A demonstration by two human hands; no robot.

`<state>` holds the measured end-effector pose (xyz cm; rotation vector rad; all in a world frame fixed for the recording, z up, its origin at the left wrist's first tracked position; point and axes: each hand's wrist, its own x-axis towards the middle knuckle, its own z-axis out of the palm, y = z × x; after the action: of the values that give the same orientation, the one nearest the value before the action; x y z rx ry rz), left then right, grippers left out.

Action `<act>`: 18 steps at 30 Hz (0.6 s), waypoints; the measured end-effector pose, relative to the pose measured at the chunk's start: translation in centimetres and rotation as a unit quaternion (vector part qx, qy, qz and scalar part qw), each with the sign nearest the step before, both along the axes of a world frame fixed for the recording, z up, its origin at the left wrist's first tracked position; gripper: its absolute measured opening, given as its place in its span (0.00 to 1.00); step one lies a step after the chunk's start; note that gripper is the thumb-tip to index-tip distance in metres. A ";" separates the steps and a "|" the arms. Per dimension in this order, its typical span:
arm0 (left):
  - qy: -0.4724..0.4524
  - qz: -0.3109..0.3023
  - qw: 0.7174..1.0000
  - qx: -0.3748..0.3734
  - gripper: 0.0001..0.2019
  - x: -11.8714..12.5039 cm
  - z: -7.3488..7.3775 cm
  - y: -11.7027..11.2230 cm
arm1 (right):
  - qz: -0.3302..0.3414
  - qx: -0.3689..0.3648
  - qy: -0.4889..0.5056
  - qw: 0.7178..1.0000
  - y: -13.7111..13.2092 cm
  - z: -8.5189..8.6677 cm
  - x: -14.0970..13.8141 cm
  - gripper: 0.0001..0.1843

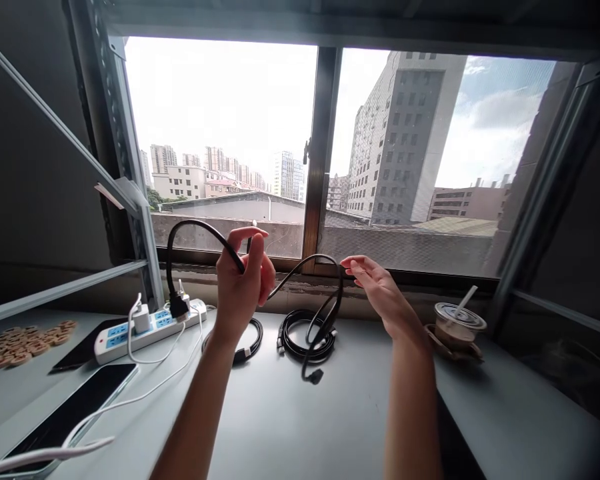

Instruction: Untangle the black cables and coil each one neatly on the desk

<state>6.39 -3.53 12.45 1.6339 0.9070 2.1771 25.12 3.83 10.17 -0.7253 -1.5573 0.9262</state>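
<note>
A black power cord (193, 222) arches up from a black plug (179, 307) at the white power strip (153, 330) into my left hand (243, 277). The fingers of that hand are curled around the cord above the desk. From there the cord runs right in a loose loop to my right hand (375, 287), whose thumb and fingertips are pinched at the loop's edge. Below the loop, the cord's free end hangs with a black connector (314, 377). Behind it lies a coiled black cable (293, 353), and another black cable coil (254, 347) is partly hidden by my left wrist.
A phone (70, 420) and white charging cables (145, 397) lie at the left, near several round wooden pieces (25, 343). On the right stands a lidded drink cup with a straw (459, 323). Metal shelf posts (143, 247) frame the window behind the desk.
</note>
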 end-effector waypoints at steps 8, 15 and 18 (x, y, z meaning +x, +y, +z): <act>-0.018 0.008 1.000 0.004 0.09 1.0 -0.3 0.2 | 0.059 -0.124 -0.243 0.960 3.5 -3.7 0.0 0.17; -0.059 0.022 0.996 0.059 0.07 1.3 -0.4 0.3 | 0.184 -0.280 -0.375 0.864 4.1 -5.6 -0.8 0.26; -0.068 0.021 0.995 0.077 0.07 1.2 -0.3 0.0 | 0.215 -0.288 -0.377 0.854 3.0 -4.5 -1.6 0.33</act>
<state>7.54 -3.57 12.13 1.5214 0.7588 2.4066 23.51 6.83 5.65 -1.3049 -2.2096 1.6080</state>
